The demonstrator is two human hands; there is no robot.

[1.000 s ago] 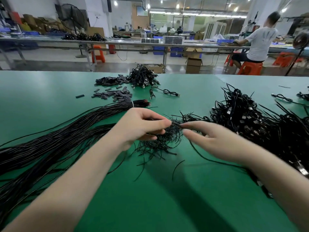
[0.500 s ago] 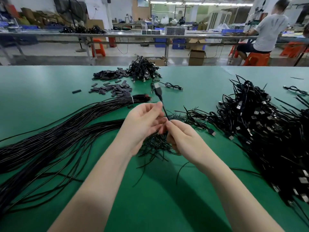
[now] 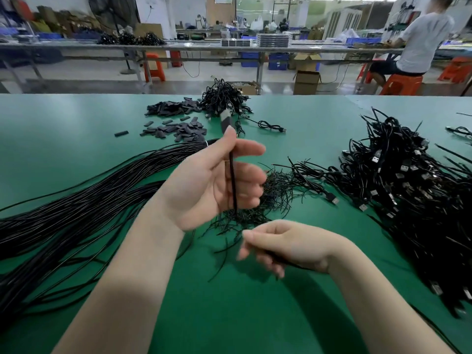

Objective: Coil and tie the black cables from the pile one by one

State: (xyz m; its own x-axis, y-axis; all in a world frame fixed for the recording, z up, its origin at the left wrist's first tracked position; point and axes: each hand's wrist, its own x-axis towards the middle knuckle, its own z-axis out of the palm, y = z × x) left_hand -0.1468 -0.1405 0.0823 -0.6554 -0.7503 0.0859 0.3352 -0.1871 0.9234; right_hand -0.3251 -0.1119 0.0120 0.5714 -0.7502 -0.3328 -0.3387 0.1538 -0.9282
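The left hand (image 3: pixel 214 182) is holding one black cable (image 3: pixel 232 175) upright above the green table (image 3: pixel 76 123), thumb pinching it against the palm, fingers spread a little. The right hand (image 3: pixel 288 245), nearer, is pinching the same cable lower down. The big cable pile (image 3: pixel 408 190) is lying to the right, and small black ties (image 3: pixel 270 198) are lying under the hands

The left hand (image 3: pixel 214 185) holds a black cable (image 3: pixel 232 180) upright, its plug (image 3: pixel 225 121) just above the grip. Below this grip, the blurred right hand (image 3: pixel 286 245) seems to pinch the same cable. The cable pile (image 3: pixel 408 190) lies right of both on the green table (image 3: pixel 76 129).
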